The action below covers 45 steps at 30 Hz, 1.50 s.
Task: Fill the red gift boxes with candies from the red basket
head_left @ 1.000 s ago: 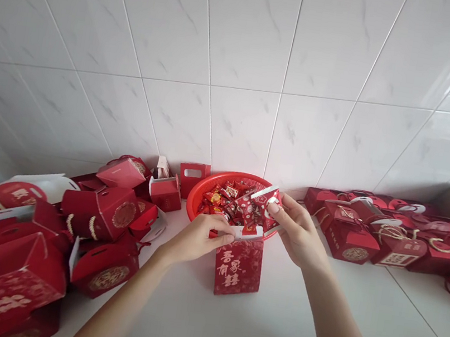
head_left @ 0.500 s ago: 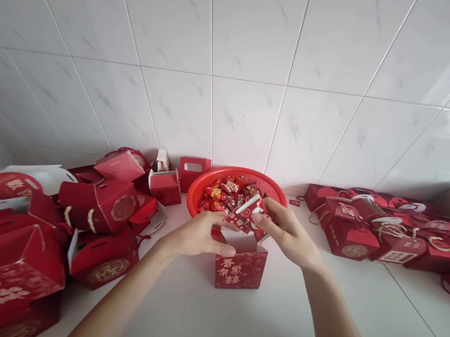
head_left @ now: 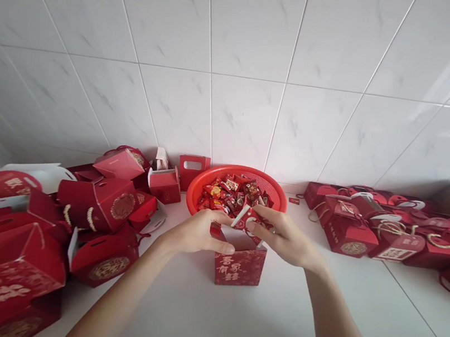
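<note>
A small red gift box with pale lettering stands upright, its top open. My left hand grips its left side, thumb over the front rim and fingers towards the back. Over the mouth of the box, my right hand is closed on a red packet with white edges and a flower pattern. The packet is tilted, and its lower part is hidden by the box and my fingers. Right behind the box is a red plastic basket with wrapped candies in it.
Several red gift boxes lie heaped on the left, many with lids open. To the right, rows of closed red boxes with cord handles line the white tiled counter. A tiled wall rises behind. One small red wrapper lies beside the basket.
My right hand has turned the packet steeper and moved it slightly lower over the box mouth. My left hand keeps its hold on the box.
</note>
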Available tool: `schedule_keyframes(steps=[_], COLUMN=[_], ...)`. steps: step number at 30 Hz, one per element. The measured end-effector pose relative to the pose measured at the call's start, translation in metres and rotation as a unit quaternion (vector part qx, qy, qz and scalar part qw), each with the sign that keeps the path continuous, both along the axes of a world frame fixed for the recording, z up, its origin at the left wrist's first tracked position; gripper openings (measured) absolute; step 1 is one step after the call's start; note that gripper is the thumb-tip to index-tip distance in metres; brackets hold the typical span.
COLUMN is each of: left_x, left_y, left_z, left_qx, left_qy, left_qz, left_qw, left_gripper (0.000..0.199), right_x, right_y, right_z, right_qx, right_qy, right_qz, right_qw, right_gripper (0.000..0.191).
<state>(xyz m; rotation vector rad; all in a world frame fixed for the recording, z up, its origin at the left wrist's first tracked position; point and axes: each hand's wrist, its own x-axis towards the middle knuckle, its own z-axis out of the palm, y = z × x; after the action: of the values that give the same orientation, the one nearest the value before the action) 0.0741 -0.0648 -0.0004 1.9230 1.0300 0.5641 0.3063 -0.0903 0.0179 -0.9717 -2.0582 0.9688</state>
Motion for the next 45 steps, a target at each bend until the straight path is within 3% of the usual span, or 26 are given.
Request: schedule_keyframes(steps=[6, 10, 17, 22, 26, 31, 39, 42, 45], left_x=[0.002, 0.002, 0.001, 0.002, 0.002, 0.0, 0.002, 0.005, 0.007], left_y=[0.0, 0.0, 0.0, 0.0, 0.001, 0.002, -0.002, -0.002, -0.001], left_z=[0.002, 0.004, 0.002, 0.004, 0.004, 0.001, -0.005, -0.008, -0.005], left_qx=[-0.01, -0.009, -0.014, -0.021, -0.015, -0.019, 0.086, 0.151, 0.189], left_qy=[-0.023, -0.021, 0.006, 0.005, 0.001, 0.009, 0.032, -0.011, -0.076], left_qz=[-0.031, -0.044, -0.001, -0.028, -0.028, -0.007, -0.043, -0.013, 0.047], left_qw=[0.999, 0.999, 1.0, 0.999, 0.999, 1.0, 0.995, 0.988, 0.978], left_gripper=[0.05, 0.044, 0.053, 0.045, 0.055, 0.057, 0.042, 0.027, 0.028], right_x=[0.002, 0.004, -0.003, -0.005, 0.0, 0.008, 0.025, 0.03, 0.033], right_y=[-0.001, -0.002, -0.001, 0.001, 0.001, -0.001, -0.001, 0.002, 0.005], right_z=[0.0, 0.002, 0.002, -0.002, -0.003, 0.005, 0.009, 0.008, 0.006], right_qx=[0.046, 0.057, 0.135, 0.089, 0.041, 0.071, 0.101, 0.102, 0.096], right_qy=[-0.074, -0.063, -0.028, -0.046, -0.068, -0.043, -0.022, -0.006, 0.017], right_qz=[0.014, 0.024, -0.001, 0.017, 0.046, -0.005, -0.069, -0.083, -0.082], right_qw=[0.996, 0.996, 0.99, 0.995, 0.996, 0.997, 0.992, 0.991, 0.992], right_gripper=[0.019, 0.017, 0.015, 0.013, 0.028, 0.02, 0.022, 0.029, 0.043])
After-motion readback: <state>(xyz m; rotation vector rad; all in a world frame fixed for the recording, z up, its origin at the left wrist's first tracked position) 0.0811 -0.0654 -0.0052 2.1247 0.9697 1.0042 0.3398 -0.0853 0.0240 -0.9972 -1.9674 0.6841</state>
